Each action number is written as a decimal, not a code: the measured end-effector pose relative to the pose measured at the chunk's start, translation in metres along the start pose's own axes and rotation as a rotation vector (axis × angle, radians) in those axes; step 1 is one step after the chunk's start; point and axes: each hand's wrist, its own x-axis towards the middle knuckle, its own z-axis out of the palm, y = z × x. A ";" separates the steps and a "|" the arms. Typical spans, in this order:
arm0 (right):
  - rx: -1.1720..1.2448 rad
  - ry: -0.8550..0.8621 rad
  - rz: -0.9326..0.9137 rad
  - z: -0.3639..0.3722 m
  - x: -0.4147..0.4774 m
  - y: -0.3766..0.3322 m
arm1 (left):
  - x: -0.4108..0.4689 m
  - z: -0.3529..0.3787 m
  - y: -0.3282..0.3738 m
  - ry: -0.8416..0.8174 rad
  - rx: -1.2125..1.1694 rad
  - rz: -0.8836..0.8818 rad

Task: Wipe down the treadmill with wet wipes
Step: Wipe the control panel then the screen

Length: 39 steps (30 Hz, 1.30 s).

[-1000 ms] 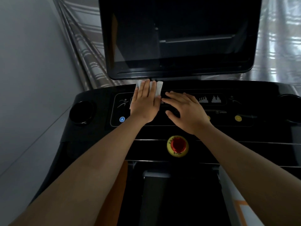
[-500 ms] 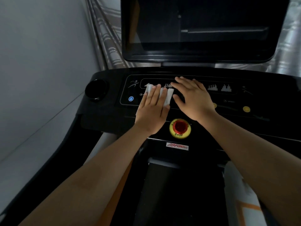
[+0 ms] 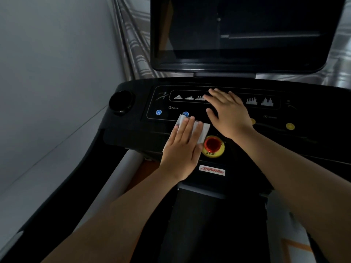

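Now lower, left hand pressing wet wipe beside stop button

We see the left hand lying flat on a white wipe, straight fingers pressing it onto the black treadmill console just left of the red and yellow stop button. The right hand rests on the panel above, fingers spread over a row of white bar symbols. Two round blue buttons sit left of the wipe, one right at its top corner. We note a dark screen above, a round cup holder at the left end, and a striped curtain behind
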 end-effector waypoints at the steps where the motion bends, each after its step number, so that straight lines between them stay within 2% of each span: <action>1: -0.004 -0.001 0.000 0.000 0.000 0.000 | 0.005 -0.001 -0.001 -0.007 -0.001 0.011; 9: 0.002 0.011 0.040 -0.001 0.000 0.000 | 0.036 -0.004 -0.012 0.023 -0.071 0.141; 13: -0.042 0.116 0.209 -0.005 -0.001 -0.001 | 0.065 -0.011 -0.018 -0.012 -0.050 0.131; 15: -0.069 0.138 0.227 -0.006 -0.001 -0.003 | 0.081 -0.014 -0.019 -0.026 -0.046 0.130; 26: -0.101 0.112 0.357 -0.007 0.001 -0.003 | 0.155 -0.021 -0.024 -0.024 -0.012 0.149; 39: -0.030 0.110 0.369 -0.011 0.002 -0.004 | 0.146 -0.018 -0.019 -0.020 0.013 0.148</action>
